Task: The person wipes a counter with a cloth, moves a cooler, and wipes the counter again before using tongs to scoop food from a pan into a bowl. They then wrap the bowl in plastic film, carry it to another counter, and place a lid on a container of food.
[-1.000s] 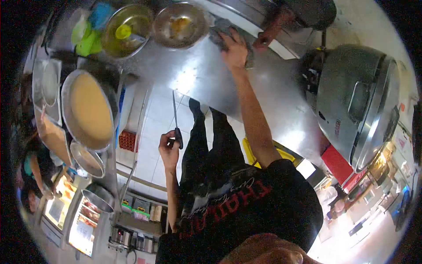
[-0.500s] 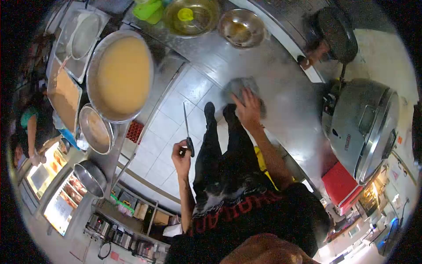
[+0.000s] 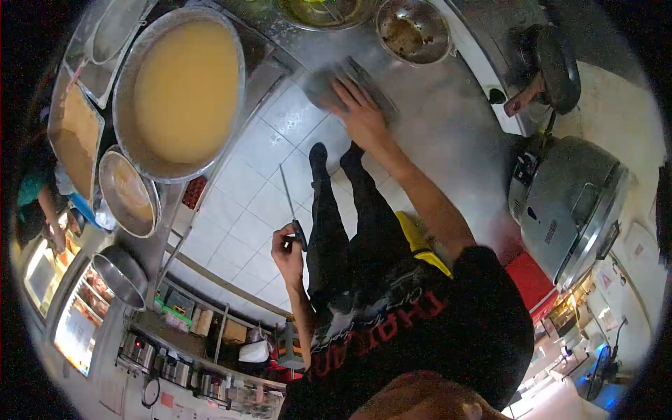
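My left hand (image 3: 288,253) is closed round the black handle of a thin-bladed knife (image 3: 288,192), whose blade points away over the tiled floor. My right hand (image 3: 360,112) lies with spread fingers on a dark grey cloth (image 3: 374,87), pressed on the steel counter (image 3: 448,133). The cloth is blurred. Beyond it on the counter stand a metal bowl with brown residue (image 3: 413,31) and a wider bowl (image 3: 325,12), partly cut off by the view's edge.
A big basin of yellowish liquid (image 3: 185,91), a tray (image 3: 75,140) and a smaller bowl (image 3: 129,194) stand at the left. A black pan (image 3: 558,70) and a large grey cooker (image 3: 570,206) are at the right. Another person's arm (image 3: 50,210) shows far left.
My right hand has drawn the cloth from beside the bowls nearer to me, then leftward along the counter. The knife stays in my left hand. The view has turned and shifted.
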Motion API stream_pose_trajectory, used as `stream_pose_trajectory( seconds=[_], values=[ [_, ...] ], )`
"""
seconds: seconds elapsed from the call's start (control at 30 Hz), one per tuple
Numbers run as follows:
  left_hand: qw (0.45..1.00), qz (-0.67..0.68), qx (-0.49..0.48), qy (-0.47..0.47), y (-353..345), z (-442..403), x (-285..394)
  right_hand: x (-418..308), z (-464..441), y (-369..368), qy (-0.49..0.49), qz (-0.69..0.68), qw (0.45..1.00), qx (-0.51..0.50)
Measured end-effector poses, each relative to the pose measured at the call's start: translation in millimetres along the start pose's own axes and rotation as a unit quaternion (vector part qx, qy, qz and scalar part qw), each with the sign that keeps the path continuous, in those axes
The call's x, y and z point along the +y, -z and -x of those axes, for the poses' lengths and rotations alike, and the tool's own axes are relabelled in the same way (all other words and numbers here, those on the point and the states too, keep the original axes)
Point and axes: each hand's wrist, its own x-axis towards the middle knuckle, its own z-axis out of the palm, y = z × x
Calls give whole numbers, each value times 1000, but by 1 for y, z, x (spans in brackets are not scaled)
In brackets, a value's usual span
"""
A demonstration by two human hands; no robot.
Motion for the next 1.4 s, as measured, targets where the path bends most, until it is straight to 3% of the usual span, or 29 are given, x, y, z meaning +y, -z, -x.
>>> stream_pose_trajectory(
  seconds=[0.03,0.07,0.1,0.17,0.27,0.3,0.33,0.37,0.47,0.57,0.63,0.67,0.73,0.83,0.9,1.03,1.13,1.27,1.37,1.4],
  values=[
    [1000,-7,-1,3,-1,-1,1,-3,48,11,-36,21,997,-58],
    [1000,-14,-1,6,-4,-3,2,4,102,-2,-18,-2,999,44],
    [1000,1,0,12,-3,-4,3,17,162,-26,-98,16,994,-50],
    [1000,18,7,13,0,-9,-1,4,195,2,-52,157,982,-90],
    [1000,24,13,-5,2,-10,-5,-1,114,-6,-37,67,994,-78],
    [1000,14,16,-2,5,-10,-2,-11,63,7,-35,83,983,-163],
    [1000,1,19,6,7,-6,2,-12,16,-1,8,47,998,-51],
    [999,25,33,18,7,-4,8,-9,-34,-19,52,84,995,-8],
    [998,-14,59,-23,15,2,1,-21,-122,-19,82,150,985,-14],
    [998,-2,52,-21,19,5,-1,-14,-49,-13,85,135,987,17],
    [999,37,32,4,16,2,2,-9,47,-2,25,84,993,-74],
    [998,43,26,29,16,1,0,-1,102,-10,19,78,997,-18],
    [998,50,35,27,12,0,2,-7,165,14,-24,96,989,-106],
    [996,75,51,-2,9,1,-3,-14,142,9,-36,86,992,-85],
    [998,36,47,-22,8,2,8,-24,57,6,-58,47,995,-67],
    [999,-18,36,-21,7,9,13,-31,-88,-22,-57,8,991,120],
    [999,-34,10,-32,0,7,21,-5,-71,-20,-35,-66,987,141],
    [994,-69,-62,-53,-5,-2,16,66,80,12,-244,-35,959,140],
    [996,-46,-74,-32,-9,-3,15,145,202,22,-394,99,910,87],
    [996,-43,-81,-21,-9,-4,16,169,218,17,-382,197,898,97]
  ],
)
